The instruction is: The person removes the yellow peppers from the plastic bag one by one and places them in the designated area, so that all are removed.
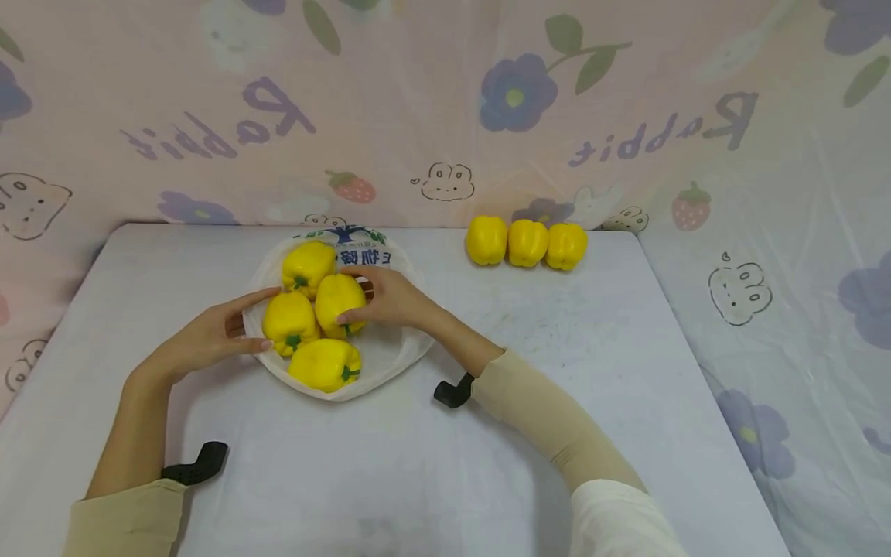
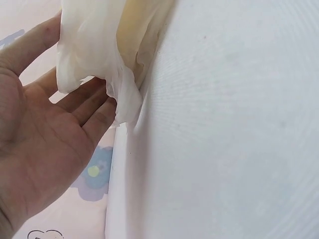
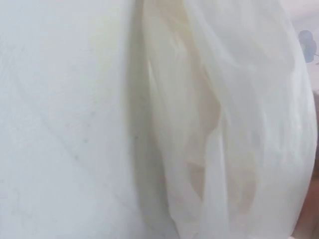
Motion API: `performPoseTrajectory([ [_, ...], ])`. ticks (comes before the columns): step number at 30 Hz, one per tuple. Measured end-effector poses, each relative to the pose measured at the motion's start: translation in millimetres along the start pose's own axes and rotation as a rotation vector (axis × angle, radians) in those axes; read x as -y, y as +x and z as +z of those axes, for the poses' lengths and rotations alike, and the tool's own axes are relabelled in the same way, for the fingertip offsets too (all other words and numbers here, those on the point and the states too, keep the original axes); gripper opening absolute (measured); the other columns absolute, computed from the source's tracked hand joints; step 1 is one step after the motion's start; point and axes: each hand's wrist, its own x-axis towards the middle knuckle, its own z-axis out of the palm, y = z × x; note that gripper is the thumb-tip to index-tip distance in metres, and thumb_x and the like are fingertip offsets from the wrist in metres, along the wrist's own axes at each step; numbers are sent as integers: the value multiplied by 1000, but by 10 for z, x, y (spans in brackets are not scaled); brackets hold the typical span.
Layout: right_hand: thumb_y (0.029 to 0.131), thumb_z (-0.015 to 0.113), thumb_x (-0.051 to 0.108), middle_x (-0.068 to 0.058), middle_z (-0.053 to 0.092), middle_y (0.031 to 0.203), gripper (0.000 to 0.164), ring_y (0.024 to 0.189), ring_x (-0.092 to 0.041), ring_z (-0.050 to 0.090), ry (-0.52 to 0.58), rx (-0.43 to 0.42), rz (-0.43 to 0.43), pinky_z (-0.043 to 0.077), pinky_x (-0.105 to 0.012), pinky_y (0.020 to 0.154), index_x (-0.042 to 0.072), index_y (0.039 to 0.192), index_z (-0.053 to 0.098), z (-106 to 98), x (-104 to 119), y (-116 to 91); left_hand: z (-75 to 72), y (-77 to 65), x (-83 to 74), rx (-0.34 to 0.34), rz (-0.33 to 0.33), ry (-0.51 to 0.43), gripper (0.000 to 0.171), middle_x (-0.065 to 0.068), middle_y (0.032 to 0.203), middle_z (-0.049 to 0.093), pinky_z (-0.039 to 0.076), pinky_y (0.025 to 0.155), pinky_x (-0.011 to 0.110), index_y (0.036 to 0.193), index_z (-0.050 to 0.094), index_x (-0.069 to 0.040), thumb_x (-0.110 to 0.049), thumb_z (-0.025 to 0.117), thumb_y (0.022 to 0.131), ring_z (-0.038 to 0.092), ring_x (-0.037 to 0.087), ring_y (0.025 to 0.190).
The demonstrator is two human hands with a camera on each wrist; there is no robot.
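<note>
A white plastic bag [image 1: 390, 360] lies spread open on the table, with several yellow bell peppers in it. My right hand [image 1: 390, 298] reaches in over the bag's rim and grips one yellow bell pepper [image 1: 339, 304], thumb on the near side and fingers behind. Another bell pepper [image 1: 288, 319] sits against it on the left. My left hand [image 1: 212, 333] holds the bag's left rim between thumb and fingers. In the left wrist view, the fingers of the left hand [image 2: 60, 119] pass behind the thin plastic. The bag [image 3: 249, 99] hides most of the right hand in the right wrist view.
Three yellow bell peppers [image 1: 527, 243] stand in a row at the table's back edge, right of the bag. A patterned curtain [image 1: 418, 100] hangs behind the white table [image 1: 557, 348]. Black wrist-worn pieces [image 1: 454, 391] stick out beside both forearms.
</note>
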Motion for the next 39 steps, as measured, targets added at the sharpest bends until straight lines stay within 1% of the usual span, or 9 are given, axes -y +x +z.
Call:
performPoseTrajectory([
  [5,79,84,38,-2,48,147,83,124,-18,55,81,-55,-49,48,-24,98,16,149,45,-62,14,-68,0,-1,4,-4,19,0,79,21,160,26,26,102,76,157,31,-23,-31,73,91,27,51,139],
  [12,81,84,32,3,46,145,77,124,-19,53,141,-146,-106,49,-25,97,18,147,46,-237,14,-274,3,1,12,4,9,-14,81,22,160,25,26,103,74,158,30,-21,-31,74,90,27,51,140],
  [17,82,83,31,2,48,144,77,125,-22,53,118,-203,-132,49,-27,98,16,148,46,-438,-45,-440,-18,45,9,8,16,-26,82,21,160,26,27,105,72,157,30,-21,-30,75,89,29,49,140],
  [20,82,84,28,1,46,147,78,126,-24,52,109,-233,-107,49,-29,99,17,148,46,-555,-89,-543,-32,56,7,7,13,-27,81,20,160,27,28,106,71,157,32,-22,-29,76,89,31,47,139],
  [25,83,83,23,1,41,151,78,130,-26,48,140,-267,6,45,-35,104,20,150,43,-694,-158,-707,-32,21,22,3,8,-14,81,22,158,28,33,102,67,157,31,-21,-29,75,89,37,42,130],
  [27,83,82,20,-1,40,153,78,131,-28,48,141,-283,36,45,-37,106,18,151,42,-749,-168,-770,-32,20,25,4,12,-8,82,23,158,29,34,101,67,157,31,-20,-29,75,89,37,42,129],
  [34,85,80,12,-11,41,152,76,130,-32,48,129,-315,30,45,-42,106,4,149,42,-903,-36,-1028,-45,13,29,3,14,-29,82,19,159,28,29,106,69,157,31,-21,-30,75,89,34,44,137],
  [37,85,80,11,-11,40,152,75,130,-33,48,141,-319,39,43,-44,107,3,149,41,-957,-50,-1127,-44,12,19,5,17,-33,81,21,159,28,32,105,66,157,32,-19,-29,75,90,37,40,133],
  [39,85,80,11,-11,40,153,76,129,-34,48,154,-335,58,43,-45,107,4,149,41,-995,-94,-1195,-38,24,8,8,17,-15,80,21,157,31,37,100,58,157,32,-19,-29,75,90,41,36,125],
])
